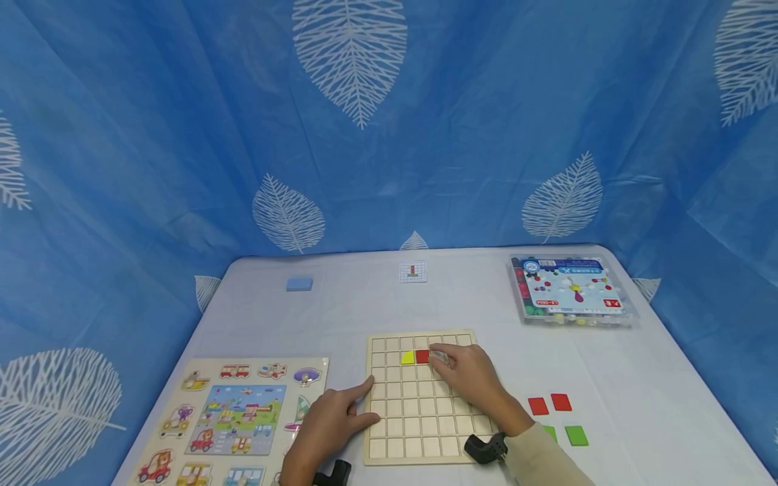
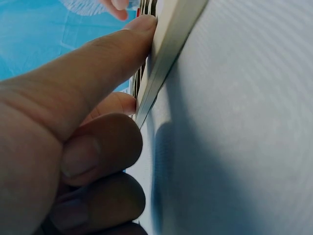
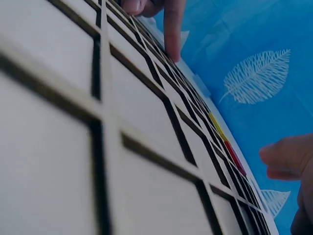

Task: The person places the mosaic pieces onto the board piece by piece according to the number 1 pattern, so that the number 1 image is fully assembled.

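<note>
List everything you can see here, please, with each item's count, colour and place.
table: 1, white, centre
curtain: count unclear, blue with white leaves, behind
grid board: 1, pale wood, centre
yellow tile: 1, yellow, in grid board
red tile: 1, red, beside yellow tile
loose red tiles: 2, red, right
green tiles: 2, green, right
pattern card: 1, white, back
block: 1, blue, back left
case: 1, clear, blue label, back right
picture puzzle: 1, multicoloured, front left
wrist devices: 2, black, wrists
sleeve: 1, beige, right arm
left hand: 1, bare, grid board's left edge
right hand: 1, bare, near red tile
</note>
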### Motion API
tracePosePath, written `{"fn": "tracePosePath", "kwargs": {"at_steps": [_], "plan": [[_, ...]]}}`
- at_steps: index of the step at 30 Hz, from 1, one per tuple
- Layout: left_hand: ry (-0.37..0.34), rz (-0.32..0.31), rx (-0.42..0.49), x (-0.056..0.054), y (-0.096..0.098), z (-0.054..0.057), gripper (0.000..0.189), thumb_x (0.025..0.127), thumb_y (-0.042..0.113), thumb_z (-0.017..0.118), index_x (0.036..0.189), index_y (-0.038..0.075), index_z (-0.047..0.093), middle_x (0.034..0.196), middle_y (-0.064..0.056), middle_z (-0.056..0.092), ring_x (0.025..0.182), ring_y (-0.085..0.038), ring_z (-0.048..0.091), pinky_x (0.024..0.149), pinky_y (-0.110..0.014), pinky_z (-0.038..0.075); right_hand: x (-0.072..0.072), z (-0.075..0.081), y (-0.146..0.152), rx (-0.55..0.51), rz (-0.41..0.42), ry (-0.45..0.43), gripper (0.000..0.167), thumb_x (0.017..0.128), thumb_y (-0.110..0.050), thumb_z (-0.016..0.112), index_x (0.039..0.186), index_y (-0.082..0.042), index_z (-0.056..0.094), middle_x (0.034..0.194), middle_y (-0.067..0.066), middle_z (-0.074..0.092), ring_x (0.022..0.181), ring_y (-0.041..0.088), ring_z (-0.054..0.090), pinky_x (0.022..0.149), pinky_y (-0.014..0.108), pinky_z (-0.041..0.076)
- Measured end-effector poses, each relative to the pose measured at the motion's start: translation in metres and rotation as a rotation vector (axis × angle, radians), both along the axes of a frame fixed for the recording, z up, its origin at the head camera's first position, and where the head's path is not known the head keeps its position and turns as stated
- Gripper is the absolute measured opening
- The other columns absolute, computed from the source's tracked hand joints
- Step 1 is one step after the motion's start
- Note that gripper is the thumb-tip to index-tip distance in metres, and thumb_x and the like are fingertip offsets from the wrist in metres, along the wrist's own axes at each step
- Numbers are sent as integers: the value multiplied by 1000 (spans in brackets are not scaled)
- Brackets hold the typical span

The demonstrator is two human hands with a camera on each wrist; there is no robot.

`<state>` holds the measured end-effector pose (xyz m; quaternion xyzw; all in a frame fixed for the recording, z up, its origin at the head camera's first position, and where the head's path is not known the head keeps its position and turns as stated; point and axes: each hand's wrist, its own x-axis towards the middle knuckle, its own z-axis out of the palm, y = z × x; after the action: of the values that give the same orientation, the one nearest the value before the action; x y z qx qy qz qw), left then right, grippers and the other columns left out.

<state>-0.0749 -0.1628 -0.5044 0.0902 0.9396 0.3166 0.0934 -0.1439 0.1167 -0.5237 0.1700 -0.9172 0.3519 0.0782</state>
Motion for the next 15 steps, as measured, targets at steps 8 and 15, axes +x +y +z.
{"fn": "tracePosePath", "kwargs": {"at_steps": [8, 15], "plan": [[-13, -6, -16, 2, 0, 1, 68, 85, 49, 80, 143, 19, 63, 56, 12, 46, 47, -5, 37, 46, -25, 31, 4, 17, 4, -19, -17, 100, 23, 89, -24, 82, 110, -14, 81, 49, -21, 30, 49, -1, 26, 51, 23, 27], [8, -10, -31, 1, 1, 2, 67, 84, 50, 80, 142, 19, 64, 55, 13, 45, 47, -4, 36, 46, -25, 31, 11, 33, 21, -106, -3, 225, 23, 85, -16, 85, 107, -10, 81, 52, -24, 23, 48, -5, 18, 46, 20, 22]]}}
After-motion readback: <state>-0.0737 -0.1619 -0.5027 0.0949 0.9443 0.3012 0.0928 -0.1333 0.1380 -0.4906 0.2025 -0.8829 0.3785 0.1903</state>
